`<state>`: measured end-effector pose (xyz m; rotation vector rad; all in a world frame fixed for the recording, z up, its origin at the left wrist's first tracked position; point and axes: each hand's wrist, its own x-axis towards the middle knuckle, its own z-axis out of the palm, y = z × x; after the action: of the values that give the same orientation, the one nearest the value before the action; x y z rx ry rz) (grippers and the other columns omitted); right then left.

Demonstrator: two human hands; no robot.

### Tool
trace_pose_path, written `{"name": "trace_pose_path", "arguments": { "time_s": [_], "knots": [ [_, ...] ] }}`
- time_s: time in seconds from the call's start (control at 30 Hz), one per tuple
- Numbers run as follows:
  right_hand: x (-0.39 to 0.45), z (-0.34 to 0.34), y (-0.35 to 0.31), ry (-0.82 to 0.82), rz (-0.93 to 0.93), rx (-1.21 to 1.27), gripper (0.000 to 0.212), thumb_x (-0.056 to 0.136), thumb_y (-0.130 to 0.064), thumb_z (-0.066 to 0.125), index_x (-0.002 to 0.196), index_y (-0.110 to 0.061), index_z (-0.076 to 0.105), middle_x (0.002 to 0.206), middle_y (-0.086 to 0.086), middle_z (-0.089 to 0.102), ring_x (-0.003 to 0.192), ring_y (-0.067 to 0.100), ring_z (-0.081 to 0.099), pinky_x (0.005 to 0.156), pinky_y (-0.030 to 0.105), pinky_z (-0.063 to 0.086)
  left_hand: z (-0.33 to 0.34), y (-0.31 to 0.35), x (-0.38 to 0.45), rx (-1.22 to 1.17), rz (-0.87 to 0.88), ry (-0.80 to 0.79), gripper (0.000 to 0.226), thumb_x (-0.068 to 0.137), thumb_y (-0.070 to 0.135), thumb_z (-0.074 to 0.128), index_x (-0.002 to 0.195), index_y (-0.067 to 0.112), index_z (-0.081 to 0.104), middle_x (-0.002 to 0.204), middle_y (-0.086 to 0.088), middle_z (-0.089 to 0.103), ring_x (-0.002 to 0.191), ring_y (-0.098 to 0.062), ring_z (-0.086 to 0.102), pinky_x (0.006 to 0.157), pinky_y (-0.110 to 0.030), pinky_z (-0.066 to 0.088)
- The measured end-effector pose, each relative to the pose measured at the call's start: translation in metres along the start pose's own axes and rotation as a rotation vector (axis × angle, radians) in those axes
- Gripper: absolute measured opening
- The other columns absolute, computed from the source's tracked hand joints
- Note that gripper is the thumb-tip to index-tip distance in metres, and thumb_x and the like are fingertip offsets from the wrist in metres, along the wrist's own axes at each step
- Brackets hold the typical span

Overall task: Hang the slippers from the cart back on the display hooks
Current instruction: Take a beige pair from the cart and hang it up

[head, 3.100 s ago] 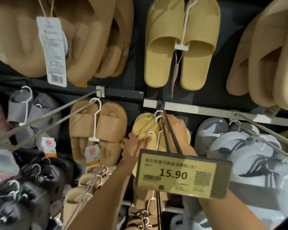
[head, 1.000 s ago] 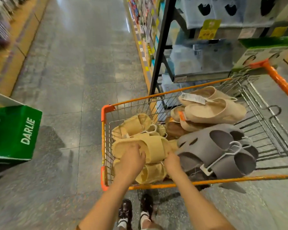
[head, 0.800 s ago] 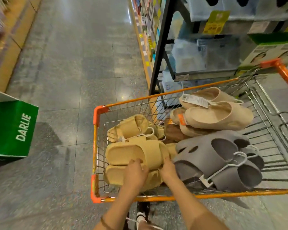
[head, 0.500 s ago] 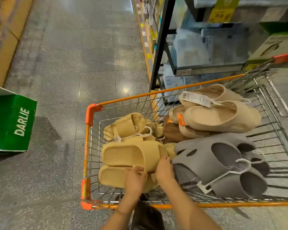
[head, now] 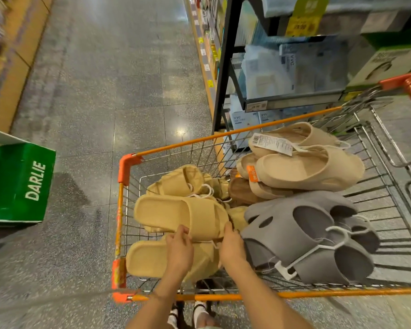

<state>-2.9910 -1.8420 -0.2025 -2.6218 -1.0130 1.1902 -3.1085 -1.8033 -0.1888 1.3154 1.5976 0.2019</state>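
An orange-framed wire cart (head: pixel 223 137) holds several pairs of slippers. A yellow pair (head: pixel 176 216) lies at its near left corner, one slipper above the other. My left hand (head: pixel 179 251) pinches the near edge of the upper yellow slipper. My right hand (head: pixel 231 248) grips the same pair at its strap end, by the small white hanger. To the right of my hands lies a grey pair (head: pixel 301 233) on a white hanger. A beige pair (head: pixel 306 162) with a paper tag sits behind it. Another yellow pair (head: pixel 183 180) lies further back.
A black shelf rack (head: pixel 226 62) with boxed goods stands behind the cart. A green DARLIE box (head: pixel 22 184) sits on the floor at left. Grey speckled aisle floor (head: pixel 109 79) stretches ahead. My shoes (head: pixel 190 314) show below the cart's near rail.
I turned from the slipper display to the cart. Both hands reached into it and closed on the near yellow pair; the view has drawn closer over the last second.
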Motion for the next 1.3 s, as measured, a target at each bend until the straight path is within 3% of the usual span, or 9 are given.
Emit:
{"name": "trace_pose_path", "arguments": {
  "time_s": [0.1, 0.27, 0.5, 0.57, 0.73, 0.83, 1.0, 1.1, 1.3],
  "knots": [
    [-0.002, -0.008, -0.006, 0.055, 0.013, 0.173, 0.026, 0.091, -0.007, 0.039, 0.117, -0.01, 0.042, 0.088, 0.004, 0.048, 0.082, 0.022, 0.048, 0.077, 0.037, 0.047, -0.011, 0.005, 0.004, 0.002, 0.028, -0.016, 0.014, 0.094, 0.007, 0.04, 0.088, 0.017, 0.049, 0.105, -0.017, 0.043, 0.09, -0.031, 0.049, 0.077, -0.037, 0.044],
    [-0.005, -0.029, -0.02, 0.079, -0.087, 0.136, 0.019, 0.09, -0.011, 0.047, 0.099, -0.022, 0.034, 0.097, 0.008, 0.056, 0.079, 0.026, 0.054, 0.061, 0.032, 0.04, -0.028, 0.007, 0.009, -0.174, 0.008, 0.002, 0.021, 0.093, 0.009, 0.041, 0.083, 0.025, 0.049, 0.082, -0.014, 0.057, 0.072, -0.03, 0.055, 0.066, -0.042, 0.047],
    [-0.03, -0.07, -0.031, 0.426, -0.206, -0.002, 0.015, 0.095, -0.017, 0.04, 0.109, -0.016, 0.043, 0.103, 0.012, 0.061, 0.093, 0.033, 0.056, 0.069, 0.038, 0.042, -0.055, 0.05, -0.012, -0.414, 0.099, -0.028, 0.015, 0.097, 0.009, 0.037, 0.091, 0.014, 0.049, 0.075, -0.004, 0.052, 0.061, -0.015, 0.045, 0.052, -0.026, 0.036],
    [-0.038, -0.089, -0.031, 0.579, -0.29, 0.062, 0.02, 0.096, -0.017, 0.042, 0.113, -0.014, 0.052, 0.104, 0.015, 0.06, 0.097, 0.033, 0.052, 0.078, 0.04, 0.041, -0.061, 0.065, -0.022, -0.491, 0.114, -0.046, 0.015, 0.097, 0.008, 0.035, 0.093, 0.013, 0.048, 0.073, -0.005, 0.048, 0.059, -0.014, 0.041, 0.052, -0.026, 0.034],
    [-0.082, -0.159, -0.042, 0.799, -0.52, 0.424, 0.018, 0.096, -0.01, 0.043, 0.102, -0.007, 0.06, 0.088, 0.009, 0.064, 0.077, 0.021, 0.057, 0.06, 0.012, 0.035, -0.061, 0.123, -0.052, -0.635, 0.164, -0.191, 0.021, 0.098, 0.008, 0.032, 0.102, 0.017, 0.05, 0.087, -0.004, 0.059, 0.07, -0.016, 0.053, 0.05, -0.022, 0.045],
    [-0.111, -0.199, -0.036, 1.051, -0.555, 0.428, 0.026, 0.094, -0.014, 0.043, 0.108, -0.006, 0.064, 0.097, 0.01, 0.069, 0.085, 0.023, 0.062, 0.07, 0.023, 0.044, -0.055, 0.163, -0.077, -0.653, 0.248, -0.3, 0.025, 0.099, 0.007, 0.031, 0.114, 0.017, 0.049, 0.095, -0.004, 0.06, 0.078, -0.02, 0.056, 0.051, -0.022, 0.048],
    [-0.177, -0.246, -0.001, 1.342, -0.41, 0.338, 0.027, 0.094, -0.013, 0.049, 0.118, -0.009, 0.061, 0.105, 0.01, 0.07, 0.094, 0.019, 0.066, 0.08, 0.025, 0.054, -0.035, 0.209, -0.127, -0.585, 0.375, -0.524, 0.029, 0.097, 0.007, 0.033, 0.098, 0.026, 0.055, 0.091, -0.005, 0.06, 0.079, -0.022, 0.056, 0.063, -0.03, 0.048],
    [-0.235, -0.259, 0.025, 1.557, -0.246, 0.312, 0.022, 0.089, -0.013, 0.057, 0.107, -0.007, 0.068, 0.094, 0.011, 0.072, 0.083, 0.022, 0.068, 0.068, 0.016, 0.044, -0.012, 0.22, -0.16, -0.51, 0.382, -0.691, 0.019, 0.095, 0.007, 0.038, 0.105, 0.015, 0.052, 0.083, -0.01, 0.054, 0.067, -0.02, 0.053, 0.051, -0.023, 0.047],
    [-0.371, -0.243, 0.096, 1.869, 0.255, 0.221, 0.019, 0.082, -0.03, 0.058, 0.087, -0.02, 0.074, 0.075, 0.008, 0.072, 0.07, 0.029, 0.066, 0.057, 0.032, 0.045, 0.04, 0.206, -0.276, -0.353, 0.526, -1.132, 0.022, 0.094, 0.001, 0.04, 0.079, 0.014, 0.051, 0.063, -0.006, 0.057, 0.047, -0.011, 0.057, 0.05, -0.021, 0.046]
  ]
}}
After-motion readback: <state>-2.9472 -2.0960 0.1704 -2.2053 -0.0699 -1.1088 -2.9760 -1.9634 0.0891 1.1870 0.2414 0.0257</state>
